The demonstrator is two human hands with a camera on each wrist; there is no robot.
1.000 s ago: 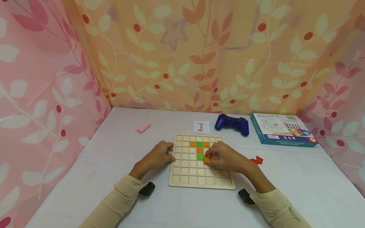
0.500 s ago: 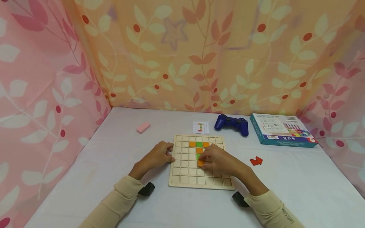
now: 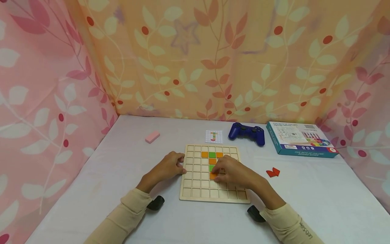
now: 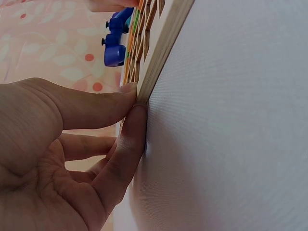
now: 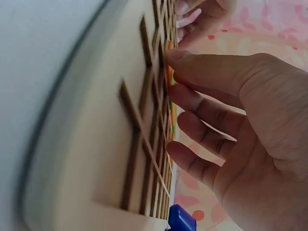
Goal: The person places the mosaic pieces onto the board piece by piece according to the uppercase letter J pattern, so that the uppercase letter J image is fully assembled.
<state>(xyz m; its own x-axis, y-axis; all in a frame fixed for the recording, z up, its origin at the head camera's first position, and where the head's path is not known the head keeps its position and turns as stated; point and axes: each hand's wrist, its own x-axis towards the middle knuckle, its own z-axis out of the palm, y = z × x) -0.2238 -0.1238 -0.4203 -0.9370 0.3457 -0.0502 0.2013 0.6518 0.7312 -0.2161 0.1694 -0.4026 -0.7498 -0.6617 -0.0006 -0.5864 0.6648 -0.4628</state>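
A pale wooden grid board (image 3: 196,193) lies on the white table. My left hand (image 3: 168,166) holds its left edge; in the left wrist view the thumb and a finger pinch the rim. My right hand (image 3: 234,171) is over the board's middle, its thumb and fingertips on an orange square tile (image 3: 212,176), which appears to sit in a cell. Above that tile is a green tile (image 3: 211,167), partly covered by the fingers, then another orange tile (image 3: 212,161). A top row holds an orange, a green (image 3: 212,155) and an orange tile.
Two red pieces (image 3: 273,172) lie right of the board. Behind it are a small pattern card (image 3: 214,137), a blue game controller (image 3: 246,134) and a flat box (image 3: 301,139). A pink block (image 3: 152,137) lies at the back left. Floral cloth (image 3: 170,67) hangs behind the table.
My right hand has carried the orange tile leftward and down into the column below the green tile, where it now looks flatter. My left hand keeps its hold on the board's edge.
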